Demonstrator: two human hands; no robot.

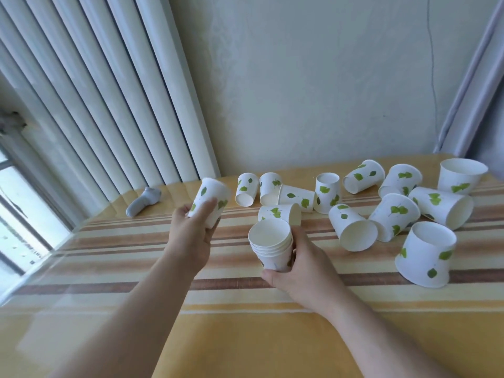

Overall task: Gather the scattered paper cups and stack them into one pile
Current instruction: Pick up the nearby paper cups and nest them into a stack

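Note:
White paper cups printed with green leaves lie scattered over the striped table [136,249]. My right hand [302,268] grips a stack of several nested cups [272,246], mouth up, near the table's middle. My left hand [191,233] holds a single cup [211,200] bottom-up, raised left of the stack. Several loose cups lie on their sides behind the stack, such as one [281,214] right behind it and another [351,227] to its right. One upside-down cup [425,255] stands at the right, and an upright cup [461,175] sits at the far right corner.
A grey handheld device [143,201] lies at the table's back left. White vertical blinds [109,105] and a window stand to the left, a plain wall behind. The table's left edge has a clear cover.

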